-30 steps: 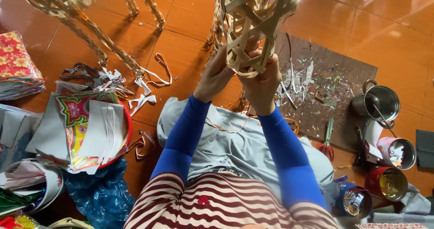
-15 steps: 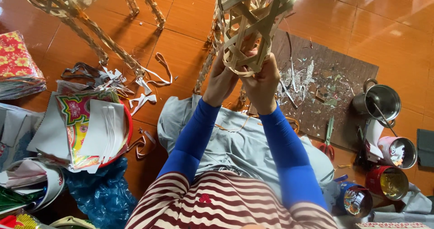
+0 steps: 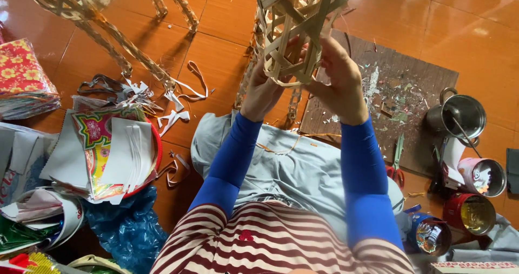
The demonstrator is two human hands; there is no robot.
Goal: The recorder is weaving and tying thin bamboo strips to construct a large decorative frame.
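Floor (image 3: pixel 227 58) of orange tile is covered with scraps, and a brown board (image 3: pixel 411 101) lies to the right. Above the lap, a woven bamboo frame (image 3: pixel 294 31) is held up in the air. Its lower end is gripped from both sides by the left hand (image 3: pixel 265 87) and the right hand (image 3: pixel 338 85), fingers curled around the strips. Small tins (image 3: pixel 476 193) are grouped beside the board.

Open floor (image 3: pixel 227 52) ahead-left, paper stacks (image 3: pixel 102 155) crowd left, 4 tins (image 3: pixel 476 171) block right, bamboo frame (image 3: pixel 108 31) far left
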